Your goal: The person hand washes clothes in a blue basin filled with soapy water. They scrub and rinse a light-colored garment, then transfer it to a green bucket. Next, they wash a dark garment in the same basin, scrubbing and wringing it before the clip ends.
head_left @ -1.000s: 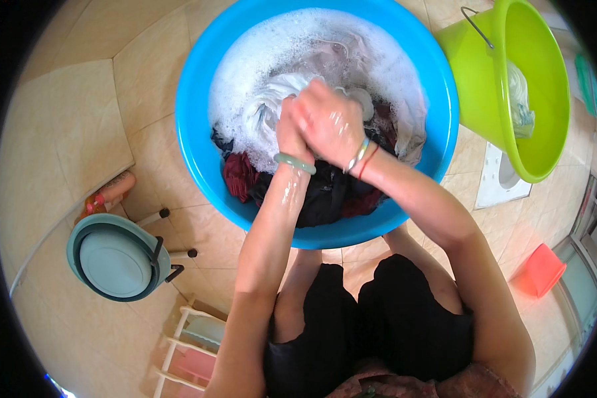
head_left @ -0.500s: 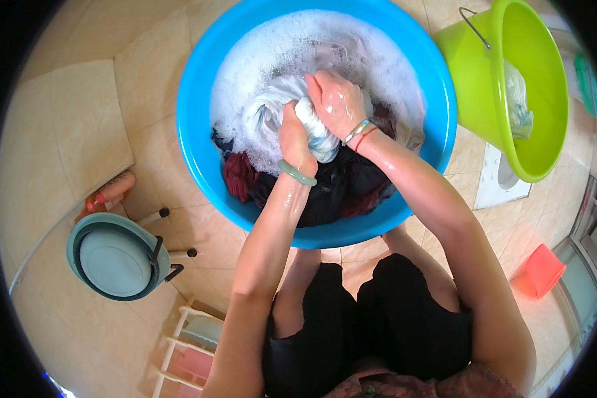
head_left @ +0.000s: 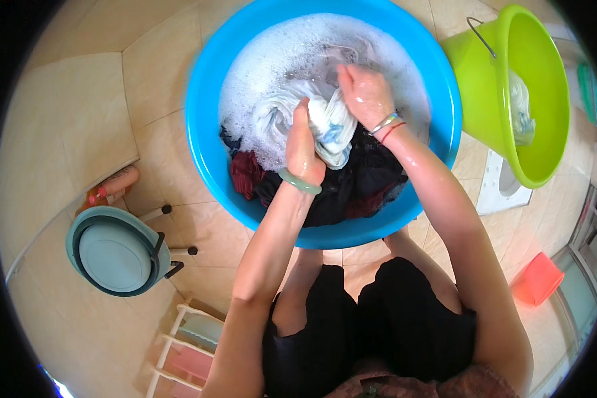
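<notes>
A wet white cloth with blue patches (head_left: pixel 333 132) lies bunched in the blue basin (head_left: pixel 204 113), partly in suds (head_left: pixel 262 63). My left hand (head_left: pixel 303 147), a green bangle at its wrist, is closed on the cloth's left side with the thumb on top; its other fingers are mostly hidden. My right hand (head_left: pixel 366 98) is curled into a fist around the cloth's upper right part. Below both hands lie black garments (head_left: pixel 331 192) and a dark red garment (head_left: pixel 245 174). A pale cloth (head_left: pixel 341 54) shows through the foam beyond my right hand.
To the right a tilted green bucket (head_left: pixel 474 86) holds a white cloth (head_left: pixel 521 106). Near it is a white floor fixture (head_left: pixel 504 182). A coral-coloured container (head_left: pixel 540 278) stands lower right. At left are a grey-green basin (head_left: pixel 116 259) and a white rack (head_left: pixel 172 341).
My right hand has moved right, away from my left, and the white cloth between them has spread out. My left hand stays on the cloth. The whole view has shifted slightly.
</notes>
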Demonstrator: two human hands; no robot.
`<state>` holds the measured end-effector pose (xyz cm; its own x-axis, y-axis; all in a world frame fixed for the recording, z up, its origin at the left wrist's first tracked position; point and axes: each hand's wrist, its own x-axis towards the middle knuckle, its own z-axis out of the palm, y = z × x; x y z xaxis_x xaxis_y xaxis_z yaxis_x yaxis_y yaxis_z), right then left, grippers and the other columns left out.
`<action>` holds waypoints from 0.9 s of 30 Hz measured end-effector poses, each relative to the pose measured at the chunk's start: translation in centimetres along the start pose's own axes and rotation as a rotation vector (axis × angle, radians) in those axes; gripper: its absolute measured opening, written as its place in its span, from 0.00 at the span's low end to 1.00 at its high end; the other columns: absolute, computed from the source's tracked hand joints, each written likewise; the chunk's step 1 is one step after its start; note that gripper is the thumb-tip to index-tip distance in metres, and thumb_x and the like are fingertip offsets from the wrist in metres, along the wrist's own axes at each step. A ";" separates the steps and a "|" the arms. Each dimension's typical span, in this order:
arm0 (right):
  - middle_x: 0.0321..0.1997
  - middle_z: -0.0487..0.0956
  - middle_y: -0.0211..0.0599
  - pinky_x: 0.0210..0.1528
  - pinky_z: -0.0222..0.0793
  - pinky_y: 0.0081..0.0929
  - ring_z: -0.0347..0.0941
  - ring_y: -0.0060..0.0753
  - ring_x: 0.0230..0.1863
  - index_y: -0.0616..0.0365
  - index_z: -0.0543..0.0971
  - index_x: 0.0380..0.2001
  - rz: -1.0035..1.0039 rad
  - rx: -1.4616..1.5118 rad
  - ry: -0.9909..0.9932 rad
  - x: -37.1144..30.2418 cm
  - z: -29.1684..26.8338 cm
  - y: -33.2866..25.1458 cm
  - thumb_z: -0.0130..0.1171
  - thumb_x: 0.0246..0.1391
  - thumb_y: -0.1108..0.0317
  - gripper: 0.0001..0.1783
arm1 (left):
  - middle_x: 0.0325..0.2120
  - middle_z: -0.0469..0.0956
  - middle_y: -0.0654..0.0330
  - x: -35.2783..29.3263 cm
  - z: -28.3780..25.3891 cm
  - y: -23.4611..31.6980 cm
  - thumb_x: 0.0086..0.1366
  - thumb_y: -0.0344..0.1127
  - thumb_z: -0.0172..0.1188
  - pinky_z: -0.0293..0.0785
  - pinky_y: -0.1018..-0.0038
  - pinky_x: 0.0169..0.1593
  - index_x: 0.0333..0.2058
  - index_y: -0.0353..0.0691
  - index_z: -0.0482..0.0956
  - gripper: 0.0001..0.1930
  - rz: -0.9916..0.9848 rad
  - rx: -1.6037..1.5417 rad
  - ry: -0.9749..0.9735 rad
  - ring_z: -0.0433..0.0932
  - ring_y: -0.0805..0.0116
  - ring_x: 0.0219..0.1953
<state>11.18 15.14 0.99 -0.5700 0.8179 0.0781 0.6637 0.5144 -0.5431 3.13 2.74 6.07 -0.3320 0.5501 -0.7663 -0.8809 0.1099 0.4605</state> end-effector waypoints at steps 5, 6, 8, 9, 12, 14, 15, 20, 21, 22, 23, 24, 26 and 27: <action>0.24 0.79 0.43 0.25 0.70 0.48 0.77 0.53 0.25 0.52 0.77 0.24 0.131 -0.192 0.059 -1.9 -4.4 2.6 0.52 0.62 0.52 0.18 | 0.54 0.73 0.54 -0.3 -2.6 1.6 0.73 0.42 0.50 0.74 0.66 0.53 0.61 0.41 0.66 0.22 -0.013 0.064 -0.211 0.75 0.63 0.53; 0.24 0.79 0.42 0.25 0.69 0.48 0.76 0.53 0.25 0.52 0.77 0.23 0.117 -0.230 0.093 -2.2 -4.8 3.4 0.53 0.61 0.52 0.18 | 0.53 0.73 0.53 -0.6 -2.8 1.8 0.72 0.39 0.52 0.76 0.66 0.50 0.61 0.40 0.66 0.21 0.014 0.181 -0.202 0.76 0.63 0.51; 0.25 0.78 0.39 0.24 0.68 0.47 0.75 0.50 0.27 0.52 0.76 0.22 0.105 -0.266 0.149 -2.8 -5.3 4.5 0.56 0.59 0.54 0.17 | 0.47 0.75 0.53 -0.4 -2.9 1.9 0.67 0.29 0.59 0.79 0.71 0.39 0.60 0.40 0.66 0.24 0.120 0.311 -0.218 0.80 0.65 0.43; 0.26 0.78 0.37 0.27 0.68 0.46 0.75 0.48 0.29 0.52 0.76 0.22 0.085 -0.271 0.151 -2.8 -5.3 4.7 0.57 0.58 0.54 0.16 | 0.45 0.76 0.54 -0.4 -3.0 1.9 0.66 0.28 0.59 0.79 0.72 0.38 0.61 0.40 0.66 0.25 0.153 0.423 -0.219 0.80 0.66 0.42; 0.30 0.79 0.33 0.35 0.68 0.41 0.74 0.43 0.38 0.51 0.77 0.23 0.049 -0.314 0.116 -2.8 -5.5 4.7 0.61 0.55 0.57 0.13 | 0.40 0.77 0.57 -0.5 -2.9 2.0 0.64 0.26 0.61 0.78 0.74 0.36 0.60 0.40 0.67 0.26 0.242 0.668 -0.229 0.78 0.72 0.37; 0.35 0.79 0.30 0.42 0.66 0.38 0.72 0.40 0.44 0.50 0.79 0.25 0.054 -0.379 0.043 -2.9 -5.8 3.9 0.63 0.52 0.59 0.09 | 0.36 0.76 0.59 -0.5 -2.7 1.8 0.64 0.27 0.62 0.76 0.75 0.33 0.59 0.39 0.68 0.25 0.295 0.712 -0.245 0.75 0.75 0.29; 0.38 0.79 0.29 0.43 0.65 0.37 0.71 0.40 0.45 0.49 0.79 0.28 -0.005 -0.317 0.081 -3.0 -5.8 3.7 0.63 0.51 0.60 0.07 | 0.36 0.76 0.57 -0.6 -2.6 1.9 0.62 0.27 0.63 0.76 0.73 0.34 0.59 0.41 0.68 0.26 0.293 0.762 -0.224 0.77 0.73 0.31; 0.52 0.78 0.35 0.56 0.65 0.36 0.69 0.44 0.55 0.51 0.78 0.48 -0.094 0.124 -0.005 -3.4 -6.7 1.1 0.64 0.47 0.71 0.21 | 0.39 0.76 0.50 -1.6 -1.8 2.3 0.57 0.26 0.65 0.75 0.66 0.47 0.60 0.45 0.68 0.31 0.767 1.331 -0.167 0.79 0.58 0.42; 0.53 0.77 0.36 0.59 0.65 0.36 0.69 0.44 0.58 0.51 0.77 0.51 -0.086 0.247 -0.042 -3.5 -6.8 0.7 0.64 0.47 0.73 0.24 | 0.41 0.74 0.48 -2.4 -0.9 2.7 0.56 0.25 0.65 0.75 0.64 0.48 0.60 0.46 0.68 0.32 0.768 1.390 -0.145 0.78 0.53 0.43; 0.59 0.74 0.41 0.64 0.61 0.37 0.66 0.46 0.62 0.54 0.73 0.56 -0.066 0.293 -0.114 -3.7 -7.0 0.5 0.63 0.45 0.76 0.30 | 0.43 0.72 0.47 -3.5 0.2 3.1 0.54 0.25 0.66 0.74 0.62 0.49 0.60 0.48 0.69 0.33 0.770 1.448 -0.122 0.77 0.49 0.44; 0.60 0.73 0.40 0.63 0.62 0.38 0.66 0.47 0.62 0.53 0.73 0.55 -0.089 0.346 -0.102 -3.7 -7.3 0.2 0.63 0.44 0.75 0.30 | 0.45 0.70 0.46 -4.6 1.2 3.7 0.53 0.25 0.66 0.74 0.60 0.50 0.60 0.50 0.69 0.34 0.772 1.509 -0.099 0.76 0.45 0.45; 0.60 0.73 0.40 0.62 0.62 0.39 0.66 0.48 0.62 0.52 0.73 0.55 -0.113 0.400 -0.088 -3.7 -7.5 -0.3 0.64 0.43 0.74 0.31 | 0.49 0.65 0.46 -5.2 1.6 4.0 0.50 0.21 0.64 0.75 0.59 0.48 0.59 0.53 0.70 0.35 0.770 1.548 -0.072 0.75 0.43 0.44; 0.62 0.71 0.39 0.61 0.63 0.39 0.65 0.48 0.63 0.51 0.73 0.55 -0.187 0.466 -0.079 -3.6 -8.3 -1.6 0.65 0.42 0.73 0.31 | 0.49 0.66 0.47 -6.4 2.5 5.3 0.49 0.18 0.62 0.76 0.61 0.46 0.59 0.53 0.70 0.37 0.820 1.550 -0.144 0.75 0.44 0.44; 0.63 0.70 0.38 0.61 0.62 0.39 0.65 0.47 0.64 0.51 0.73 0.55 -0.238 0.480 -0.085 -3.4 -8.9 -2.8 0.65 0.42 0.73 0.32 | 0.49 0.66 0.47 -6.8 2.8 6.0 0.48 0.17 0.61 0.76 0.62 0.45 0.59 0.53 0.71 0.37 0.843 1.552 -0.178 0.75 0.45 0.44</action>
<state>15.61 13.21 9.63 -0.7278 0.6592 0.1889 0.2264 0.4911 -0.8412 1.09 1.94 15.31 -0.3526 0.9286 -0.1159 0.6270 0.3264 0.7074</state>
